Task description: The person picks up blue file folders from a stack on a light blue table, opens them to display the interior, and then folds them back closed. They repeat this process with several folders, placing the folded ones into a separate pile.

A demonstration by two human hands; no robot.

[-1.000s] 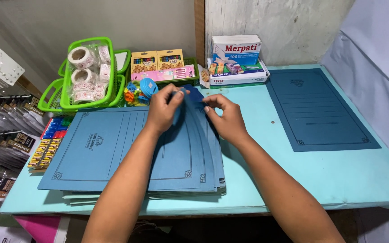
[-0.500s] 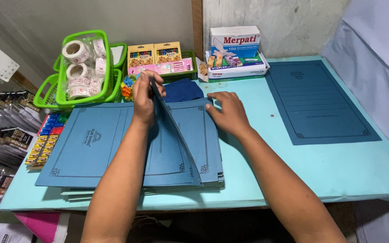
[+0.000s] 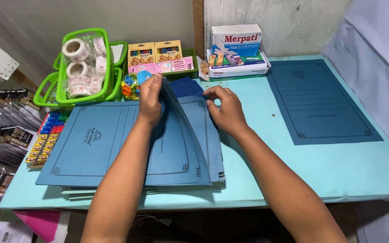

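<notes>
Head view: as I look down from the head camera, both bare hands work at a stack of blue folders (image 3: 176,148) lying on the light blue table (image 3: 338,171).
Left hand: my left hand (image 3: 151,96) pinches the far edge of the top folder cover (image 3: 169,135) and holds it lifted, so the cover curves up off the stack.
Right hand: my right hand (image 3: 226,110) rests on the stack just right of the lifted cover, fingers curled narrow, fingertips pressing the far corner of the folders beneath; I cannot tell whether it pinches a sheet or only presses down.
Stack: it sits at the table's near middle, with an opened blue folder (image 3: 91,144) spread flat to its left.
Single folder: one dark blue folder (image 3: 320,103) lies flat, well apart on the right of the table.
Green baskets: the green baskets (image 3: 109,63) stand at the far left and hold tape rolls (image 3: 77,49) in clear wrap.
Crayon boxes: two yellow crayon boxes (image 3: 155,51) stand behind the left hand.
White boxes: stacked white boxes (image 3: 237,42) sit against the wall, beyond the right hand.
Left edge: small coloured packs (image 3: 46,139) lie in a row beside the opened folder.
</notes>
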